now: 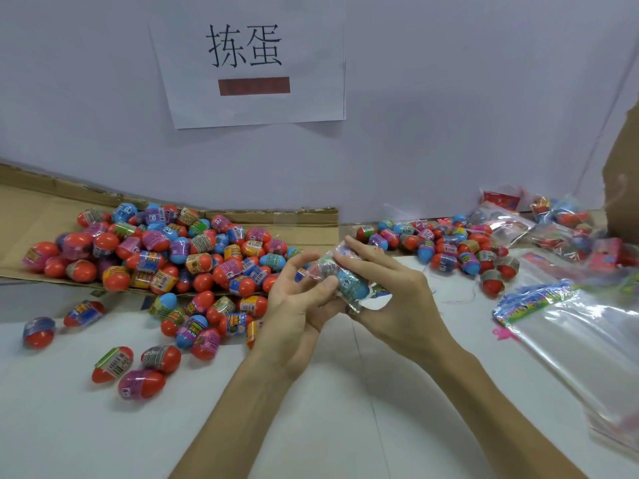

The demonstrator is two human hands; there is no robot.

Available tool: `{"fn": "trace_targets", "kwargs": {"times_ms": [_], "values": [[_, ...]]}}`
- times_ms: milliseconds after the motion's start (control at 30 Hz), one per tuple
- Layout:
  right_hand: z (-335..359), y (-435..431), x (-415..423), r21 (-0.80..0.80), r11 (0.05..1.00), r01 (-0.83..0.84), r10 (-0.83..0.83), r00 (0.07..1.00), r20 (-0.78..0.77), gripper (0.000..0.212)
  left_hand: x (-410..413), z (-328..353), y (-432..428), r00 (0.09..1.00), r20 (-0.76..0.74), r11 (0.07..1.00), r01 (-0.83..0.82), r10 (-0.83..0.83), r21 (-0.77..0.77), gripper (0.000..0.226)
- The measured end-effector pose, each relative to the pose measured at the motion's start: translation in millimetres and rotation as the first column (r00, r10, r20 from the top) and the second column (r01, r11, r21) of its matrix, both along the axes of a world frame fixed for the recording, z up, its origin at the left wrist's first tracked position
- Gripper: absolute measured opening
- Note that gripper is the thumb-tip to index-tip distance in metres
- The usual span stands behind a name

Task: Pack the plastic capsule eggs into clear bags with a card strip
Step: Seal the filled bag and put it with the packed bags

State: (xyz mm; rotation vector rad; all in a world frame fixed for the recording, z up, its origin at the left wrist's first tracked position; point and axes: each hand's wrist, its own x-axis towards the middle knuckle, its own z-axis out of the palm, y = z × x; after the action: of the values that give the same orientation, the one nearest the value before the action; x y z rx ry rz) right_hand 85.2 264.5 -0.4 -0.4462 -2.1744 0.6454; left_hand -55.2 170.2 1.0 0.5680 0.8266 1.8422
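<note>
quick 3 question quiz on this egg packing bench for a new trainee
1. Multiple choice: where does the biggest heap of loose eggs lie?
A) on the flattened cardboard at the left
B) in a blue bucket
C) on the floor
2. True or false: the right hand holds nothing.
3. Fill in: the empty clear bags with card strips lie on the person's ____ side.

Key
1. A
2. False: it and the left hand both hold a clear bag with eggs inside.
3. right
</note>
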Motion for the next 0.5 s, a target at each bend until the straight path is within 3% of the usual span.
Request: {"fn": "trace_targets", "kwargs": {"times_ms": [167,267,333,400,500], "values": [[2.7,-1.1,-1.2,-0.099,0.993,-0.072,0.066,0.996,-0.063,0.064,-0.8,-1.6,0.2,0.998,0.058,1.000,0.005,-0.006,0.005,0.052],[6.4,-1.6,1.7,-0.362,0.918,-0.163,0.081,0.970,-0.230,0.054,-5.1,-2.5,0.0,0.999,-0.032,1.000,-0.007,0.007,-0.018,0.050],[10.7,1.6,2.8,-0.498,0.846,-0.192,0.016,0.942,-0.336,0.035,-7.0,-3.5,0.3,0.989,-0.147,0.999,-0.003,-0.004,-0.047,0.050],[14.8,5.6,3.2,-0.579,0.808,-0.107,-0.100,0.944,-0.315,0.015,-6.2,-3.2,-0.3,0.975,-0.222,0.998,0.006,-0.020,-0.066,0.055],[16.1,11.3,4.6,-0.720,0.693,0.023,-0.165,0.978,-0.128,0.035,-5.1,-2.4,-0.4,0.963,-0.267,0.999,0.023,-0.035,-0.049,0.064]]}}
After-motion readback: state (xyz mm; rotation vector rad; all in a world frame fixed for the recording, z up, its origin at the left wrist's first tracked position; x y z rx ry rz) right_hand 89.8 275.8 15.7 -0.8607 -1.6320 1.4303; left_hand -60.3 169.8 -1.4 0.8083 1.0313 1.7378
